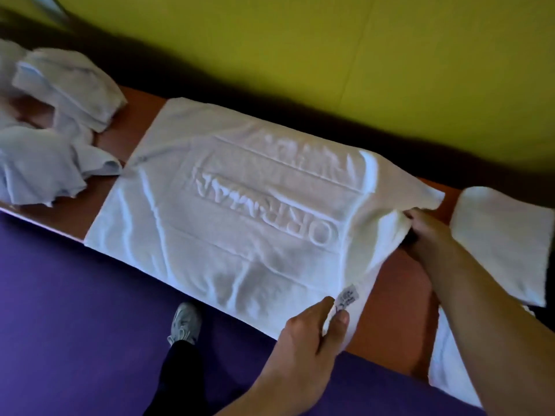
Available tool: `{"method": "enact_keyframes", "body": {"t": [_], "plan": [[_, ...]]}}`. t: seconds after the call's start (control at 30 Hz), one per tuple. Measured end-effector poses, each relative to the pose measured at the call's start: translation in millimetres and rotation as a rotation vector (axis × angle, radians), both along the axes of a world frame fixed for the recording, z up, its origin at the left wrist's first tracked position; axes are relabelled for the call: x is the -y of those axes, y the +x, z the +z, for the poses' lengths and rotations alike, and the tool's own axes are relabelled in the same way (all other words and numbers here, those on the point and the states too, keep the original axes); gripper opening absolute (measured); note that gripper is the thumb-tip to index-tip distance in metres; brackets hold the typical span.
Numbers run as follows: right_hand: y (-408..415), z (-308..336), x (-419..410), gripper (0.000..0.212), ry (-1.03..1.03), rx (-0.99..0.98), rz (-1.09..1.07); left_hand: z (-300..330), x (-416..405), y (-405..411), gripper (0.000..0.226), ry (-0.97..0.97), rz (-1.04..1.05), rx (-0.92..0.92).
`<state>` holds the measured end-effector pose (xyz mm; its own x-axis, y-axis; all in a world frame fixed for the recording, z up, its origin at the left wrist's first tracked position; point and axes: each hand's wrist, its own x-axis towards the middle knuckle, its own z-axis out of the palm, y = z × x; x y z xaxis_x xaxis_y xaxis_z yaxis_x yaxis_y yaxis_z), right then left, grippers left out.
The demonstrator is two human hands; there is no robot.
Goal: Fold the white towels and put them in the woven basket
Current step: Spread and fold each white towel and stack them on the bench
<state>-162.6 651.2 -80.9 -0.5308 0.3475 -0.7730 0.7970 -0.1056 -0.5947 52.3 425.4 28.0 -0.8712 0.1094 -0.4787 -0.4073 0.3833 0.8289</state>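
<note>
**Two hands on one spread towel**

Nearest the camera, two bare hands work one large white towel (240, 205). The left hand (306, 340) reaches in from below, thumb and fingers pinching the towel's near right corner, just beside a small printed label (347, 296). The right hand (426, 232) comes in from the right on an outstretched forearm and grips the towel's far right corner, its fingers tucked under the lifted cloth (only the knuckles show).

Between the two grips the right edge of the towel is raised off the bench (399, 310), while the rest lies flat across the reddish-brown top, raised lettering facing up.

One folded towel (501, 244) rests on the bench just right of the right hand. Farther left, a crumpled pile of towels (54, 127) sits on the bench's far end; I cannot count them apart.

Below, one shoe (186, 322) stands on the purple floor (75, 310). Beyond the bench rises a yellow-green wall (300, 55).
</note>
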Motion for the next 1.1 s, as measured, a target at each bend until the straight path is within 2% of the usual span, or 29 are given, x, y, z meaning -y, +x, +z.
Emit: {"method": "enact_keyframes", "body": {"t": [0.13,0.23,0.27,0.37,0.43,0.47,0.57,0.63,0.8,0.9,0.97,1.03,1.1], "plan": [[-29.4,45.3,42.1,0.036,-0.078,-0.095,-0.156,3.7,40.4,-5.1,0.044,0.062,0.182,0.014],[-51.2,76.5,99.0,0.026,-0.059,-0.168,-0.144,4.5,80.1,-10.9,0.067,0.074,0.313,0.038],[-55.6,84.8,120.0,0.024,-0.017,-0.204,-0.124,5.2,93.6,-12.3,0.064,0.079,0.35,0.025],[-67.3,96.3,182.7,0.005,0.103,-0.373,-0.016,10.6,136.4,-16.3,0.033,0.083,0.455,-0.033],[-76.1,96.4,224.2,0.025,0.169,-0.446,0.08,11.2,167.3,-15.9,0.027,0.042,0.496,-0.048],[-79.4,96.5,244.5,0.028,0.182,-0.455,0.126,10.4,182.9,-15.5,0.027,0.013,0.514,-0.036],[-89.4,97.3,306.9,0.022,0.227,-0.475,0.213,8.2,228.1,-19.2,0.033,0.002,0.542,-0.022],[-98.0,92.3,343.5,0.028,0.259,-0.49,0.243,5.3,257.3,-21.9,0.031,0.013,0.561,-0.016],[-120.1,72.2,418.7,0.026,0.262,-0.484,0.325,0.0,325.0,-32.5,0.035,0.08,0.638,0.018],[-126.3,70.4,461.5,0.028,0.309,-0.52,0.373,-11.9,361.6,-39.2,0.048,0.061,0.69,0.049],[-130.6,64.3,483.3,0.037,0.326,-0.53,0.395,-22.9,382.1,-42.1,0.056,0.024,0.7,0.086],[-134.5,53.9,499.7,0.04,0.342,-0.527,0.425,-36.1,400.8,-44.2,0.046,-0.021,0.714,0.129],[-134.6,46.5,513.8,0.03,0.379,-0.534,0.511,-48.6,414.9,-47.2,0.036,-0.038,0.756,0.185]]}}
